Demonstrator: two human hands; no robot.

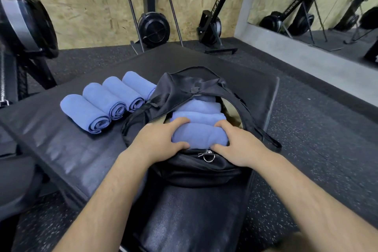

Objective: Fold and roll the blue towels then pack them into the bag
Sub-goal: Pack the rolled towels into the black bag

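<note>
From the head camera, your left hand and right hand each grip an end of a rolled blue towel, seating it in the open black bag against two rolls already packed, likely to keep it tight. Four rolled towels wait just left on the black mat.

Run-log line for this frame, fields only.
step: packing | left-hand grip: on front towel | right-hand grip: same towel | bag: open, more towels behind | mat: four rolled towels beside bag
</note>
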